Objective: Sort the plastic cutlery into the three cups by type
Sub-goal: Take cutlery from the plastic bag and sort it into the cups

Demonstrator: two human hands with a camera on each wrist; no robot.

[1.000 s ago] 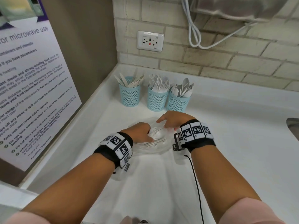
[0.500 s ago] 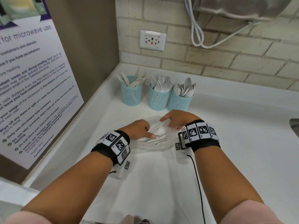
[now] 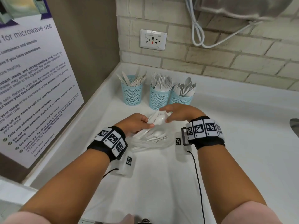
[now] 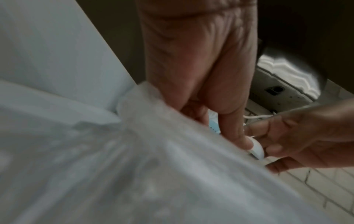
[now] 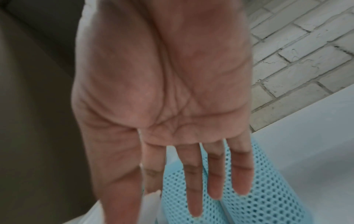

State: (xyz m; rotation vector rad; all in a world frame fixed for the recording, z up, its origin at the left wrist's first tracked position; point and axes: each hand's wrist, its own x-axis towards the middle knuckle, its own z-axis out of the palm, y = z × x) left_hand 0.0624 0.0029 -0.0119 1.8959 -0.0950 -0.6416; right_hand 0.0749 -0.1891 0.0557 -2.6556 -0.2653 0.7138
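Observation:
Three blue mesh cups stand at the back of the counter: knives [image 3: 131, 92] on the left, forks [image 3: 159, 98] in the middle, spoons [image 3: 181, 98] on the right. In front of them lies a clear plastic bag [image 3: 150, 143] holding more white cutlery. My left hand [image 3: 142, 123] grips a small bundle of white cutlery just above the bag, thumb on top. My right hand [image 3: 169, 113] pinches the bowl of a white spoon [image 3: 160, 118] in that bundle with thumb and index; its other fingers are straight. The left wrist view shows the spoon bowl [image 4: 257, 150] between both hands.
A poster covers the wall panel [image 3: 32, 78] on the left. A socket [image 3: 152, 39] and a white cable [image 3: 199, 33] are on the brick wall behind the cups. A sink edge [image 3: 294, 126] shows at the far right. Black wrist cables trail over the white counter [image 3: 161, 183].
Both hands have come up a little out of the bag with the bundle. My right hand's thumb and index have closed on the spoon bowl at the bundle's top.

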